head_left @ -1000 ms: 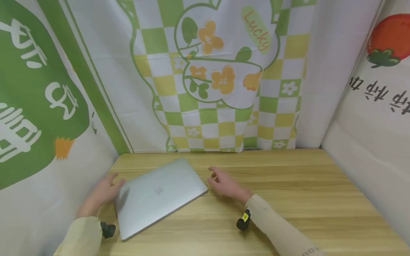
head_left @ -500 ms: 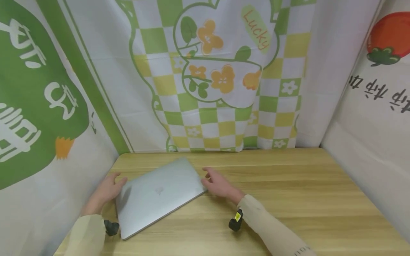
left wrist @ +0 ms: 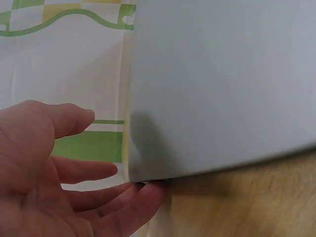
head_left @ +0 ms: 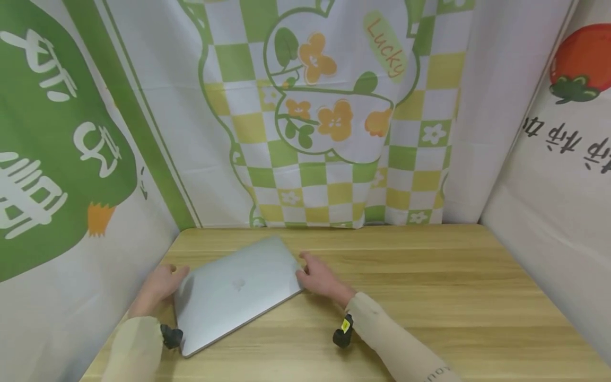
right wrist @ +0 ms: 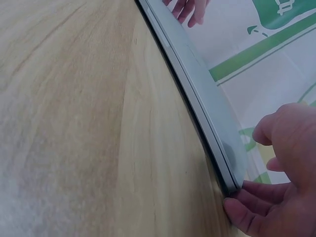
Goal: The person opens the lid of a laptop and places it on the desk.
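A closed silver laptop [head_left: 248, 302] lies at a slant on the left half of the wooden table [head_left: 406, 276], its logo faintly visible on the lid. At its left side is my left hand [head_left: 158, 284]; in the left wrist view the lower fingertips [left wrist: 150, 195] meet the underside of a corner, while the thumb [left wrist: 74, 118] stays raised apart from the lid. My right hand [head_left: 321, 277] is at the right corner. There, in the right wrist view, fingertips [right wrist: 239, 210] touch the laptop's lower edge, and the thumb [right wrist: 271, 129] is held off the lid.
Printed cloth walls enclose the table: a checked back curtain [head_left: 334, 185], a left cloth [head_left: 138, 233] and a right cloth [head_left: 539, 212]. Small black wrist devices sit on the left sleeve [head_left: 136, 345] and the right sleeve [head_left: 382, 329].
My right hand has moved left, from beside the laptop to its right corner. The left hand has shifted slightly right against the laptop's edge. The laptop has hardly moved.
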`<action>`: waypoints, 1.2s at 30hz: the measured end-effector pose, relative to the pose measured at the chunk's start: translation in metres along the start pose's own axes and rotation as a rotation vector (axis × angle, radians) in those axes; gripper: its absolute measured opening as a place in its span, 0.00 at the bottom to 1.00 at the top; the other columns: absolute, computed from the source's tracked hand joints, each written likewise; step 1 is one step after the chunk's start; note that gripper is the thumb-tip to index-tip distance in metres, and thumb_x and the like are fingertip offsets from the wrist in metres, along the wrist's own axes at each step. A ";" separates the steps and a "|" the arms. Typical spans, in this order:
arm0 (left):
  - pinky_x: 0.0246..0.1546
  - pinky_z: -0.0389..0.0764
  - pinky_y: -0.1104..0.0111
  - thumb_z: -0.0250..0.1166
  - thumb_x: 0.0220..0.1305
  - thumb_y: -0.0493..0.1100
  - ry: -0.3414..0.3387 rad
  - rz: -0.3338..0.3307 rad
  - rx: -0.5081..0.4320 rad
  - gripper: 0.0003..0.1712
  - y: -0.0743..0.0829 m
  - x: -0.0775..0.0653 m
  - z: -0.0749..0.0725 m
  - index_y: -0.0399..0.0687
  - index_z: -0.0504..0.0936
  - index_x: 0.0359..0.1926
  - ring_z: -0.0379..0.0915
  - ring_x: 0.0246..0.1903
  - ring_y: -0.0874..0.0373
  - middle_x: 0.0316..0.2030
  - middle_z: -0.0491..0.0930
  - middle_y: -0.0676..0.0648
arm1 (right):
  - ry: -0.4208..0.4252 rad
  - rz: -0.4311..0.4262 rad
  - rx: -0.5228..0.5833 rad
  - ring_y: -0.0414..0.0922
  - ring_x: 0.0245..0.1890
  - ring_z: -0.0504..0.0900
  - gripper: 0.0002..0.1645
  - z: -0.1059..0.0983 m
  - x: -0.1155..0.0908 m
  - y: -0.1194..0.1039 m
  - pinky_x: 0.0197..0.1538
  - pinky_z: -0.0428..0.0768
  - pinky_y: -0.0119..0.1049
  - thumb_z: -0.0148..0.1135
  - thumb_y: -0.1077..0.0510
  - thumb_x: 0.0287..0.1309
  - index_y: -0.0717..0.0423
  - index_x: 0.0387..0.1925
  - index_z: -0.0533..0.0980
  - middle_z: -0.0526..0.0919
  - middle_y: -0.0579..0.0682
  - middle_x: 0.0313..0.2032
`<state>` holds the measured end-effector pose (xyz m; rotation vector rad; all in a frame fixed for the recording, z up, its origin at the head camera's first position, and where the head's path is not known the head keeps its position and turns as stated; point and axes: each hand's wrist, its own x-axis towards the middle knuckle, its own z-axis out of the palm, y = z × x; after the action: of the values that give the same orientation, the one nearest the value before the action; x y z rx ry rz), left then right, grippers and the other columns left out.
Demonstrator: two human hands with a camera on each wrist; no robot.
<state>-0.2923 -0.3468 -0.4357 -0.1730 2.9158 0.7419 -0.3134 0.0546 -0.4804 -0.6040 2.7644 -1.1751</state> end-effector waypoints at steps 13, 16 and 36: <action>0.21 0.79 0.66 0.52 0.70 0.51 -0.041 -0.098 -0.115 0.28 -0.006 -0.002 0.010 0.24 0.72 0.44 0.72 0.21 0.55 0.28 0.74 0.41 | -0.020 0.070 -0.062 0.51 0.50 0.80 0.37 0.000 0.003 -0.012 0.55 0.81 0.47 0.55 0.52 0.65 0.62 0.71 0.59 0.77 0.63 0.58; 0.22 0.81 0.66 0.52 0.69 0.51 -0.052 -0.120 -0.130 0.30 -0.009 -0.003 0.014 0.21 0.70 0.50 0.74 0.24 0.53 0.32 0.76 0.36 | -0.024 0.098 -0.036 0.48 0.38 0.83 0.36 0.000 0.004 -0.012 0.42 0.84 0.42 0.54 0.52 0.66 0.61 0.71 0.59 0.80 0.62 0.54; 0.25 0.86 0.64 0.54 0.70 0.50 -0.064 -0.114 -0.122 0.33 -0.009 -0.004 0.015 0.19 0.64 0.57 0.79 0.27 0.52 0.41 0.76 0.28 | -0.074 0.221 0.091 0.43 0.14 0.80 0.24 -0.008 0.017 -0.006 0.21 0.83 0.33 0.56 0.56 0.65 0.71 0.55 0.75 0.81 0.68 0.50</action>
<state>-0.2856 -0.3471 -0.4522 -0.3189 2.7750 0.8896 -0.3287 0.0499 -0.4693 -0.3170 2.6177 -1.1950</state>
